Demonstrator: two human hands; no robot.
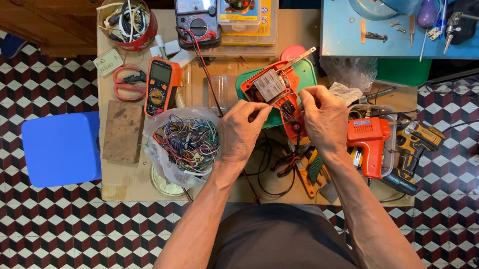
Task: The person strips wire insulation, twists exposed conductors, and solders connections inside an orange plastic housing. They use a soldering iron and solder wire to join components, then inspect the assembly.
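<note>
An opened orange device (pixel 272 89) with a grey circuit block inside lies on a green tray (pixel 307 74) at the middle of a low wooden table (pixel 135 182). My left hand (pixel 244 131) pinches a thin wire at the device's lower edge. My right hand (pixel 325 118) pinches the other end of that wire, just right of the device. Both hands hover over a tangle of black cables and pliers.
A clear bag of coloured wires (pixel 186 142) sits left of my hands. An orange multimeter (pixel 160 84), red scissors (pixel 128 83), an analogue meter (pixel 196 7) and a red bowl (pixel 128 21) lie behind. An orange glue gun (pixel 370 145) is right. A blue stool (pixel 62 149) stands left.
</note>
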